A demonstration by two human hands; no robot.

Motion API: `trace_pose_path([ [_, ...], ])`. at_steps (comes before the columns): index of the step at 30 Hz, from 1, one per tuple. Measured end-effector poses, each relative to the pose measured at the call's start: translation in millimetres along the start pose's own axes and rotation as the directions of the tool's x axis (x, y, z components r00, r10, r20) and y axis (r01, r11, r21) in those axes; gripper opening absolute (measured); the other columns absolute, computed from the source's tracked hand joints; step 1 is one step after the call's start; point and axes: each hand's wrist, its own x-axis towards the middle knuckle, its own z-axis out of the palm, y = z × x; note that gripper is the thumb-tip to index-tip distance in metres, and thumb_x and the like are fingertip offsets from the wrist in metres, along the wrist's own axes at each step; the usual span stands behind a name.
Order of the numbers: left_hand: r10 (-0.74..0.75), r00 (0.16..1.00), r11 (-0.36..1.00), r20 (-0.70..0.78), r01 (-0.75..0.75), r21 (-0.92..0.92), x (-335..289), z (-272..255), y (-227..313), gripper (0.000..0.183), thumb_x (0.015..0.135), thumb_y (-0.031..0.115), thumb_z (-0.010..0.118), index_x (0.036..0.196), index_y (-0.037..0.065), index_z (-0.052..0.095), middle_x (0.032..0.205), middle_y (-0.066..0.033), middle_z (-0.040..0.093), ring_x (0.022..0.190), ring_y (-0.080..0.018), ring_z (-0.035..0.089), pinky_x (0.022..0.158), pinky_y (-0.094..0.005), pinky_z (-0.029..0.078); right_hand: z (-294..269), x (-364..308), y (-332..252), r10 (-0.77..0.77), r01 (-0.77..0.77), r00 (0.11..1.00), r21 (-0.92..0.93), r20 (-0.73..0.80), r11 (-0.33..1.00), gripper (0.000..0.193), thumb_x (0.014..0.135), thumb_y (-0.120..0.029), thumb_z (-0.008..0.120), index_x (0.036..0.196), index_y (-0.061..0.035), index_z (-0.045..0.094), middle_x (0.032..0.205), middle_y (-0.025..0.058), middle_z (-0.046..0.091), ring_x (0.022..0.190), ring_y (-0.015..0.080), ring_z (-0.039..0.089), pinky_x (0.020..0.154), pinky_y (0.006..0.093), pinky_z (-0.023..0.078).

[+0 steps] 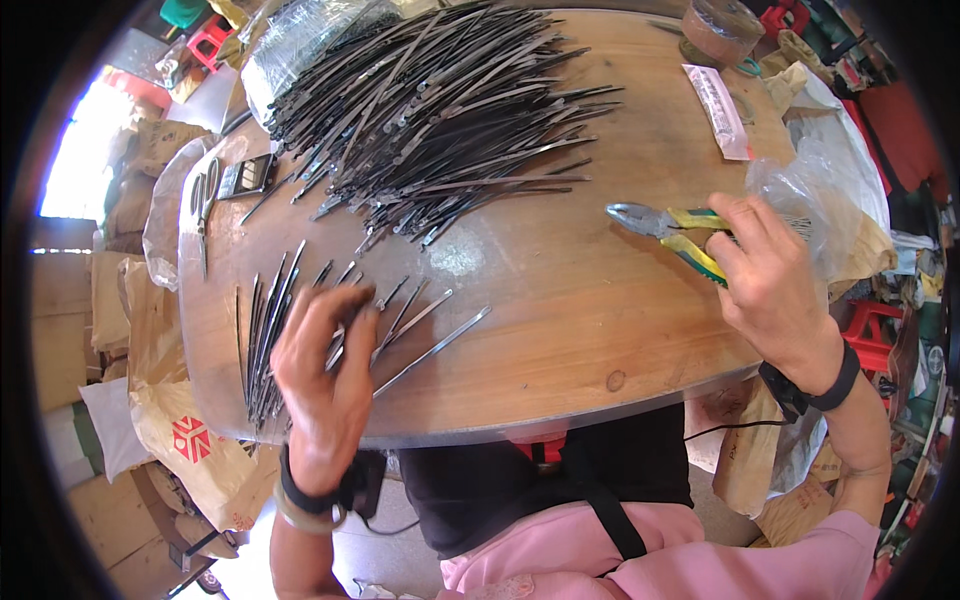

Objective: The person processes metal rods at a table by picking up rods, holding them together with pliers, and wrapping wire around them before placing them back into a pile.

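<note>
My right hand (775, 280) grips a pair of combination pliers (660, 224) by yellow and green handles. Their metal head points left above the table, with the jaws seemingly together. My left hand (325, 365) is over a small spread of thin dark metal strips (268, 325) at the near left. Its fingers curl toward the thumb, and what they pinch, if anything, is hidden. Beside that hand, a few strips fan out to the right, one long strip (432, 350) lying apart. Farther off lies a big heap of similar dark strips (430, 120), their ends pointing various ways.
On the wooden table (560, 330), scissors (203, 205) and a small black case (248, 176) lie at the left. A pink-and-white packet (718, 112) and a roll of tape (722, 32) sit at the far right. Clear plastic (800, 195) bunches at the right edge.
</note>
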Motion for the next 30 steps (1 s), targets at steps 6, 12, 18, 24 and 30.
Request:
trace_pose_path([
  [6,0.328,0.938,0.878,-0.111,-0.259,0.403,61,36,-11,0.017,0.084,-0.001,0.066,0.101,0.0,0.067,0.087,-0.0123,0.06,0.079,-0.028,0.061,0.071,-0.0329,0.048,-36,8,-22,0.343,-0.2,0.915,0.5,-0.212,0.843,0.017,0.075,0.005,0.067,0.089,0.0018,0.06,0.114,0.0147,0.059,0.095,0.0231,0.058,0.082,0.0341,0.048],
  [12,0.273,0.962,0.934,-0.01,-0.263,0.243,69,40,-17,0.007,0.082,0.003,0.066,0.089,0.003,0.065,0.084,-0.012,0.056,0.079,-0.0301,0.059,0.07,-0.0369,0.047,-19,-34,-38,0.758,-0.033,0.652,0.998,-0.026,0.062,0.013,0.084,-0.006,0.073,0.092,0.0016,0.066,0.111,0.0126,0.061,0.095,0.0177,0.059,0.084,0.0315,0.047],
  [18,-0.341,0.899,0.507,0.274,0.421,-0.752,44,20,19,0.006,0.09,0.007,0.059,0.089,0.001,0.061,0.087,-0.0102,0.065,0.071,-0.0184,0.062,0.066,-0.0295,0.05,-11,-92,-33,0.769,-0.377,0.628,0.912,0.122,0.163,0.016,0.085,-0.009,0.071,0.093,0.004,0.065,0.109,0.0129,0.062,0.094,0.0178,0.059,0.083,0.0289,0.046],
  [24,-0.45,0.754,0.03,0.479,0.549,-0.835,-37,38,59,0.009,0.092,0.01,0.054,0.097,0.003,0.054,0.088,-0.0151,0.065,0.068,-0.0244,0.064,0.06,-0.034,0.054,20,-112,-48,0.813,-0.041,0.484,0.936,0.325,-0.35,0.013,0.088,-0.007,0.066,0.096,0.004,0.065,0.108,0.0139,0.06,0.08,0.0148,0.057,0.072,0.0281,0.047],
  [30,-0.467,0.729,-0.11,0.5,0.513,-0.851,-62,73,52,0.04,0.088,0.001,0.053,0.128,-0.004,0.052,0.089,-0.0143,0.066,0.068,-0.0216,0.065,0.061,-0.0319,0.055,18,-104,-54,0.774,-0.287,0.502,0.919,0.386,-0.272,0.015,0.087,-0.009,0.066,0.096,0.0031,0.066,0.099,0.0089,0.064,0.077,0.0112,0.056,0.071,0.0245,0.045],
])
